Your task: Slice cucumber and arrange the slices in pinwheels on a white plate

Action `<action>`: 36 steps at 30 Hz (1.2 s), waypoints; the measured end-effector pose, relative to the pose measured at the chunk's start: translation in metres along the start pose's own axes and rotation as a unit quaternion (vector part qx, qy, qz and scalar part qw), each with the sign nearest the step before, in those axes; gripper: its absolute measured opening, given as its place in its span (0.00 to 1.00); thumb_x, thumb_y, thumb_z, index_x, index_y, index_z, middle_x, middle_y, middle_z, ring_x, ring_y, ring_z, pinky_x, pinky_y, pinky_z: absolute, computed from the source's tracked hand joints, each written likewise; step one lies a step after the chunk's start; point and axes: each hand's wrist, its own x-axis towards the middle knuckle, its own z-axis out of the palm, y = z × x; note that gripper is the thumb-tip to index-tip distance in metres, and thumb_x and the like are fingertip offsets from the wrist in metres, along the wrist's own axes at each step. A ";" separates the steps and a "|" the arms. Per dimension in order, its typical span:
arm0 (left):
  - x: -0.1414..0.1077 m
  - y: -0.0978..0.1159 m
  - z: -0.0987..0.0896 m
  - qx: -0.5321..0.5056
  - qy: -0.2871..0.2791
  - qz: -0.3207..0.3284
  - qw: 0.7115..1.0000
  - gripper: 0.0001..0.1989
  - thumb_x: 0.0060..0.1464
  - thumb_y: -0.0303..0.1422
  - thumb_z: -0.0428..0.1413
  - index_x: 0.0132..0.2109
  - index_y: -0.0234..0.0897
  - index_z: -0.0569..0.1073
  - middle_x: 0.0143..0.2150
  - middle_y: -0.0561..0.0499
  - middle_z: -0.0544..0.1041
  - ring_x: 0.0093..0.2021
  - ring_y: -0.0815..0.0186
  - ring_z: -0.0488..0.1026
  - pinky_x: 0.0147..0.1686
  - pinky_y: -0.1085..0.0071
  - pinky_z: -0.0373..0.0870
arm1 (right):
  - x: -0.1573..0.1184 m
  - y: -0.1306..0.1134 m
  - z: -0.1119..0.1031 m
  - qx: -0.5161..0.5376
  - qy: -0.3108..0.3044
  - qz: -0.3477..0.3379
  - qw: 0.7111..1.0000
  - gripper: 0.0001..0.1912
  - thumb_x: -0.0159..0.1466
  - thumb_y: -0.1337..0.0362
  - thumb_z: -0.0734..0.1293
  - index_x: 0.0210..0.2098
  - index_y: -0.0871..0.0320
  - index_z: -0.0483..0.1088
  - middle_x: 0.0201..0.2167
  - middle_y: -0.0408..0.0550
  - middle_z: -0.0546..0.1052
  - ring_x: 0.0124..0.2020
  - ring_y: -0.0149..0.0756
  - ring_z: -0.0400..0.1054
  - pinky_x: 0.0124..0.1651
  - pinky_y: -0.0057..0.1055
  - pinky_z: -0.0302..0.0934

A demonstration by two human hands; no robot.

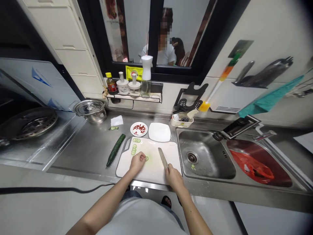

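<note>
Left hand [137,163] pinched cucumber slice [146,159] over cutting board [151,173]; overlapping cucumber rounds [134,149] lay just beyond, nearer left than right. Right hand [175,178] clasped knife [162,156], blade slanting forward and leftward, apart from slice.

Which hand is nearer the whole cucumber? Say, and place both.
Left: the left hand, holding a cucumber slice, is just right of the whole cucumber; the right hand, gripping the knife, is farther right, toward the sink.
</note>
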 end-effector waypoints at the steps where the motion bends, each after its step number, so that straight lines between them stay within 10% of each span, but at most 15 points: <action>1: -0.002 -0.002 -0.002 0.001 0.000 -0.004 1.000 0.01 0.51 0.29 0.56 0.32 0.37 0.72 0.26 0.55 0.74 0.28 0.70 0.70 0.31 0.76 0.63 | 0.000 -0.001 -0.001 -0.001 0.000 0.000 1.000 0.17 0.71 0.62 0.49 0.49 0.60 0.64 0.41 0.57 0.78 0.42 0.41 0.73 0.37 0.31 0.57; 15: 0.005 -0.043 -0.041 0.007 0.114 -0.067 0.991 0.04 0.49 0.32 0.55 0.32 0.37 0.71 0.27 0.54 0.75 0.29 0.68 0.72 0.32 0.75 0.64 | 0.000 -0.004 -0.005 -0.010 -0.008 0.002 1.000 0.18 0.71 0.62 0.49 0.50 0.59 0.65 0.42 0.56 0.78 0.43 0.39 0.73 0.37 0.29 0.57; 36: 0.022 -0.057 -0.043 0.094 0.111 -0.065 0.987 0.04 0.51 0.27 0.54 0.35 0.37 0.73 0.28 0.52 0.76 0.30 0.68 0.72 0.31 0.75 0.59 | 0.003 -0.002 -0.003 -0.003 -0.006 -0.002 1.000 0.16 0.71 0.62 0.50 0.48 0.59 0.66 0.41 0.56 0.78 0.42 0.38 0.73 0.37 0.29 0.56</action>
